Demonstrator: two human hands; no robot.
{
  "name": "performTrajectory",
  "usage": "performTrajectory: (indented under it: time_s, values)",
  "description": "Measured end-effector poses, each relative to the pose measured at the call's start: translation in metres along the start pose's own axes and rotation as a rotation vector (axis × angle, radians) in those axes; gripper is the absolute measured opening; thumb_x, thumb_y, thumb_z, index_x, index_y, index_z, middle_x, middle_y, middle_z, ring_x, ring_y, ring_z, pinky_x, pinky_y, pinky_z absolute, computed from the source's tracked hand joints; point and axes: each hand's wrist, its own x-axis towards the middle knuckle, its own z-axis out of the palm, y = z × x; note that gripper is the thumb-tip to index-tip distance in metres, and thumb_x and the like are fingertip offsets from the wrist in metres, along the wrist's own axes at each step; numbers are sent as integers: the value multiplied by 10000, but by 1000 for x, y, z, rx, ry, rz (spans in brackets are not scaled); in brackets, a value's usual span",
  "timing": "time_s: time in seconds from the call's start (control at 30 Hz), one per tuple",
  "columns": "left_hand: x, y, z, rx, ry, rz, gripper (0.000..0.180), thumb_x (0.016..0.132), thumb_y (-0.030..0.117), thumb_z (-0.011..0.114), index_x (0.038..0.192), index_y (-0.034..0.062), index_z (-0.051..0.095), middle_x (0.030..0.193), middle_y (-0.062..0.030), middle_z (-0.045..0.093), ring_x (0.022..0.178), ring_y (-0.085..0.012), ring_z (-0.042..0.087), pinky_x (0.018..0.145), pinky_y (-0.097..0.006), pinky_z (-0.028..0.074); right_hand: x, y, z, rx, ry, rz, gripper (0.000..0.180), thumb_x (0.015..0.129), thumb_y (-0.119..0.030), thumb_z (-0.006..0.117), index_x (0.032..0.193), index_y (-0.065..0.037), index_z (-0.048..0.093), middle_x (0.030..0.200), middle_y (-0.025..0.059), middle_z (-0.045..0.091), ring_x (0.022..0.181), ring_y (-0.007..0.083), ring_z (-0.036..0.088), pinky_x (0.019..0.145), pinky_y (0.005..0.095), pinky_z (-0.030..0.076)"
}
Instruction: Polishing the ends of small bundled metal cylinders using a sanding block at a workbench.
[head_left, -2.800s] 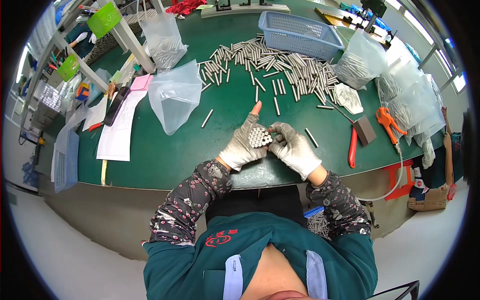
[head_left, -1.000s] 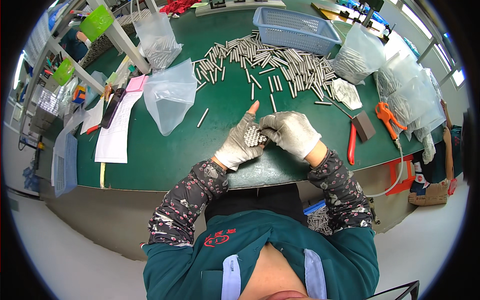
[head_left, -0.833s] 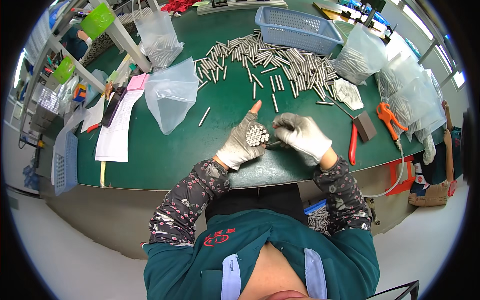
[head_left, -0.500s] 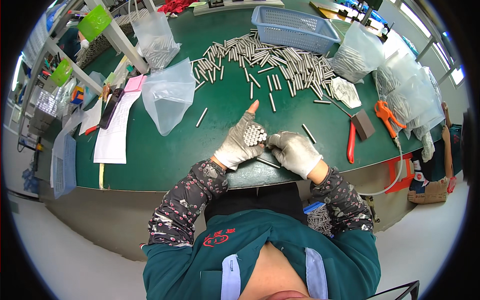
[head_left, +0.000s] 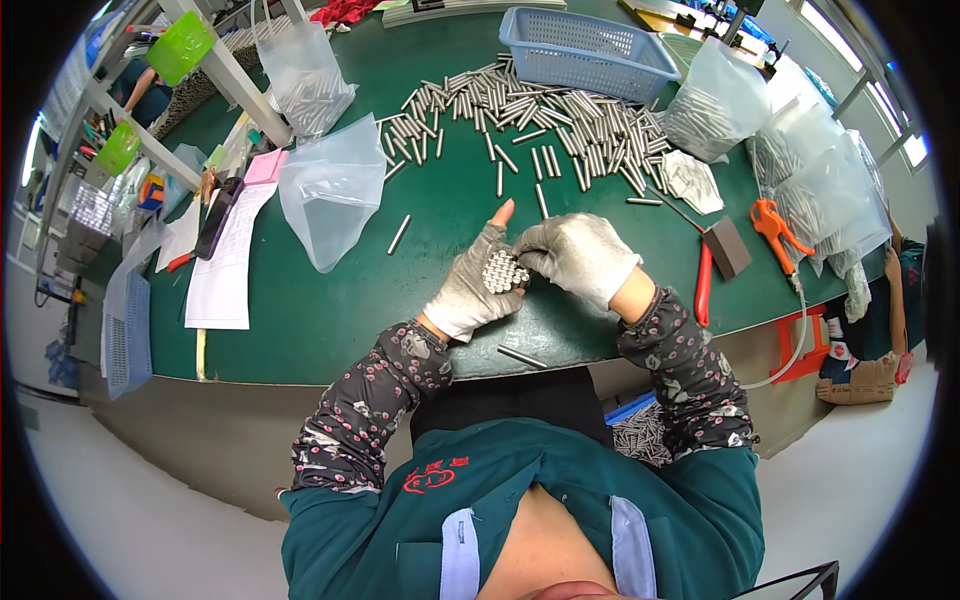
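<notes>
My left hand [head_left: 470,285], in a grey fingerless glove, grips a bundle of short metal rods [head_left: 503,270] end-on, thumb sticking up. My right hand [head_left: 578,255], in a white glove, presses against the right side of the bundle, its fingers curled onto the rods. Both hands hover over the near part of the green table [head_left: 330,310]. One loose rod [head_left: 522,357] lies by the table's front edge, below the hands. A large heap of the same rods [head_left: 540,115] is spread across the far middle of the table.
An empty clear bag [head_left: 335,190] lies to the left, with papers [head_left: 225,265] beyond it. A blue basket [head_left: 585,45] stands at the back. Filled bags [head_left: 715,100] sit at the right. Red-handled pliers [head_left: 703,283], a dark block [head_left: 727,247] and orange scissors [head_left: 775,225] lie to the right.
My right hand dropped toward the table's front edge, then came back up onto the bundle. My left hand kept the bundle nearly still.
</notes>
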Motion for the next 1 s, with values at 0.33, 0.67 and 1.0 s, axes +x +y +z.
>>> performTrajectory:
  time_s: [0.33, 0.67, 1.0]
  values:
    - [0, 0, 0, 32, -6, 11, 1008, 599, -89, 645, 1427, 168, 131, 863, 30, 524, 754, -60, 486, 734, -191, 419, 1, -11, -1, -261, -49, -96, 95, 749, -173, 563, 781, -104, 619, 693, 100, 611, 675, 302, 598, 612, 409, 464]
    - [1, -1, 1, -40, -9, 4, 946, 619, -66, 615, 1417, 198, 181, 821, 12, 549, 704, -60, 517, 689, -195, 448, -9, -13, -73, -119, 188, 0, 98, 765, -115, 606, 822, -40, 630, 749, 121, 631, 673, 258, 627, 605, 309, 490]
    - [2, -2, 1, -38, -14, 3, 994, 601, -131, 607, 1425, 175, 143, 841, 15, 554, 733, -54, 499, 715, -190, 427, -15, 31, -50, -496, -534, 355, 187, 743, -230, 548, 835, -132, 679, 795, 110, 652, 744, 303, 623, 669, 370, 489]
